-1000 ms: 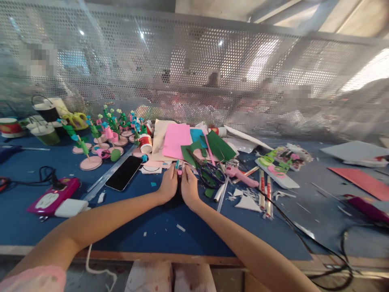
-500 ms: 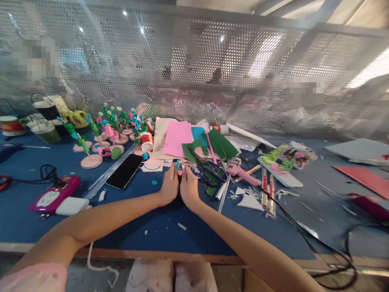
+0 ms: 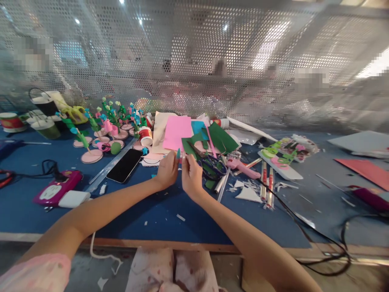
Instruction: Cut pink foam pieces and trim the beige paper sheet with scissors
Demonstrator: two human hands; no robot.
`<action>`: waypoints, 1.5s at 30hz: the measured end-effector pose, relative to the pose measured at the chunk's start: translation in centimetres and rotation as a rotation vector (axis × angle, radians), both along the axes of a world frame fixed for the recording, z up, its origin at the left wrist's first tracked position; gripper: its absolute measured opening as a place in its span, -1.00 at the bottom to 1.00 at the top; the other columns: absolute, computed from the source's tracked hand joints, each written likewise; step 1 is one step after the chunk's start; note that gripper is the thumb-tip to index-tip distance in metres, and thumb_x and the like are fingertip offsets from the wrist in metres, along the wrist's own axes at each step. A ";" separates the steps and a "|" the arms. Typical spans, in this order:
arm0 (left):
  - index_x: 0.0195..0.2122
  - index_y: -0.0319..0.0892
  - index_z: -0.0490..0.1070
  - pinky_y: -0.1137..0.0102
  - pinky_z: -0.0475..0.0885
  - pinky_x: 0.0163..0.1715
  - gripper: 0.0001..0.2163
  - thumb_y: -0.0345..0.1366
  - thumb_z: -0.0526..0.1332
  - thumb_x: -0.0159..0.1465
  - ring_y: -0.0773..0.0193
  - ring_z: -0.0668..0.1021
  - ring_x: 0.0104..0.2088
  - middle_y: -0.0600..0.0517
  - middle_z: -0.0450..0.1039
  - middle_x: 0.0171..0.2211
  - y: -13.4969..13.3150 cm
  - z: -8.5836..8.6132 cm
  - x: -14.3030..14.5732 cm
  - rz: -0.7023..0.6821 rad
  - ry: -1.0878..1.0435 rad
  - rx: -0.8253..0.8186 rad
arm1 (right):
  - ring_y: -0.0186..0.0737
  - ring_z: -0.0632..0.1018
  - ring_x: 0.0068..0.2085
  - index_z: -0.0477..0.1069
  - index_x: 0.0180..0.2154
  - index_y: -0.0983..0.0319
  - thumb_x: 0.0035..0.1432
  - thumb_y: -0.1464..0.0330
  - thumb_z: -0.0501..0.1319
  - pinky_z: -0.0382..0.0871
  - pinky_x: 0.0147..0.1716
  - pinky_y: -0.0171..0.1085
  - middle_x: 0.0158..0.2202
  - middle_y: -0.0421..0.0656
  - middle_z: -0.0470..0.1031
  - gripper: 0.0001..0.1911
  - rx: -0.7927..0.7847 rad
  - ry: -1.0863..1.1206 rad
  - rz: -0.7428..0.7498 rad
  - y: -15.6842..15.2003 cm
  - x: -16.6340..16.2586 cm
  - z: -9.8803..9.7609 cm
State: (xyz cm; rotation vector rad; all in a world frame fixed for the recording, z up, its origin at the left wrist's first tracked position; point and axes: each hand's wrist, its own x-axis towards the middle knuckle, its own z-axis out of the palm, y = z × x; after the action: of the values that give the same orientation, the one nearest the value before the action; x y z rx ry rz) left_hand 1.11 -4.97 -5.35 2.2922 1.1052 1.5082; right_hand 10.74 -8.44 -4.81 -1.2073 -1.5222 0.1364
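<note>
My left hand (image 3: 166,170) and my right hand (image 3: 191,175) are held close together just above the blue table top (image 3: 170,219), fingers pinched. Between the fingertips sits a tiny craft piece (image 3: 181,156), too small to make out. Scissors (image 3: 209,165) lie right of my right hand on green paper scraps. A pink glue gun (image 3: 241,167) rests farther right. A black phone (image 3: 124,165) lies left of my left hand.
Small paper flowers on pink discs (image 3: 91,156) stand at the back left, with cups (image 3: 45,129) behind. Pink paper (image 3: 176,132) and green paper (image 3: 223,140) lie in the middle. A pink device (image 3: 56,190) and cables sit at left. A perforated metal screen (image 3: 194,69) closes the back.
Both hands have lifted slightly off the table and drawn a little apart, still pinching the small piece. The view has tilted down a bit.
</note>
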 end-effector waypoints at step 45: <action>-0.30 -0.22 0.27 0.38 0.33 -0.30 -0.79 -0.29 -0.11 0.27 0.31 0.39 -0.36 -0.01 0.37 -0.37 -1.0 0.2 0.6 -0.346 -0.238 -0.373 | -0.38 0.16 -0.53 0.03 -0.58 0.20 0.16 0.23 -0.06 0.12 -0.52 -0.37 -0.62 -0.29 0.05 -0.69 -0.038 0.270 0.130 0.2 0.0 -1.5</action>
State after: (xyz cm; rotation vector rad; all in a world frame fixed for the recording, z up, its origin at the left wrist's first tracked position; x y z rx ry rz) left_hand 1.69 -6.02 -5.14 1.8772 0.7946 1.2739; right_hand 10.71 -8.22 -6.28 -1.0717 -1.3641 0.4012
